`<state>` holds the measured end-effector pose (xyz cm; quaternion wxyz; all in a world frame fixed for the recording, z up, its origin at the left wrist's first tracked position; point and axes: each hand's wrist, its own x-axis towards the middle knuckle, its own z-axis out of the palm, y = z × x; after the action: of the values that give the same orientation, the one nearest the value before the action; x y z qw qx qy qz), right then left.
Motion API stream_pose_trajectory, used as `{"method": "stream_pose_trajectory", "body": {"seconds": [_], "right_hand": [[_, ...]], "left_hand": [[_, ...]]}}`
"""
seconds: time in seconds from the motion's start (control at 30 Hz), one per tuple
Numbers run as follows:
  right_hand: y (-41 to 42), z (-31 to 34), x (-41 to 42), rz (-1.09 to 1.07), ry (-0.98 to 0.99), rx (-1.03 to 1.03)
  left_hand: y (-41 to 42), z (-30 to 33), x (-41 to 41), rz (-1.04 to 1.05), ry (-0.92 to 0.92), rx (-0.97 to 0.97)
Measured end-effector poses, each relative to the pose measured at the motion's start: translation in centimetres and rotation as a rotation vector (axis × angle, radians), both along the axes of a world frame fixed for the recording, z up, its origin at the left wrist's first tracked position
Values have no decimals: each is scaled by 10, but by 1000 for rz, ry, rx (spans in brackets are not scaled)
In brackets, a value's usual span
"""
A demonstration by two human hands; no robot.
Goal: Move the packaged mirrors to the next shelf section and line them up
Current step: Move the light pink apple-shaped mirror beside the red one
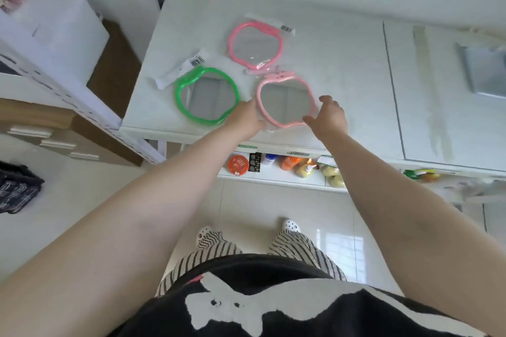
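Three packaged mirrors lie flat on the white shelf top [342, 68]. The green-framed mirror [206, 93] is at the left with its barcode tag above it. A bright pink mirror [256, 45] lies farther back. The pale pink mirror [284, 102] is nearest, between my hands. My left hand [246, 117] touches its left edge, the fingers hidden under the wrist. My right hand [328, 117] is at its right edge, fingers spread and curled around the rim.
To the right, past a seam [394, 96], lies the neighbouring shelf section with a grey tray [484, 71]. A lower shelf [273, 175] holds bottles and small goods. Boxes and another rack [54, 85] stand at the left. My feet are on the tiled floor.
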<state>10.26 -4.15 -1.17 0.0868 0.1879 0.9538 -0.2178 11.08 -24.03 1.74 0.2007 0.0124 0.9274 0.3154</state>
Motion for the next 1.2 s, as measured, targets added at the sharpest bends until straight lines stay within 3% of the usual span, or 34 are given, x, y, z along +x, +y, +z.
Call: {"method": "stream_pose_trajectory", "body": {"seconds": [0.13,0.3,0.5,0.67,0.83,1.2], "right_hand": [[-6,5,15,-86,-16,24],[-1,8,17,-146,-13,-27],[-5,1,4,-182,-38,-183],[-11,-5,2,-292,-14,-279],[-2,1,25,-471,32,-495],[-10,41,113,-717,239,-1056]], "left_hand": [[-13,-8,-5,-86,-18,21],[-8,-15,-13,-42,-36,86],[-1,-27,-20,55,-174,236],[7,-35,-25,276,-252,395],[10,-31,-21,390,-275,422],[6,5,9,241,-312,748]]}}
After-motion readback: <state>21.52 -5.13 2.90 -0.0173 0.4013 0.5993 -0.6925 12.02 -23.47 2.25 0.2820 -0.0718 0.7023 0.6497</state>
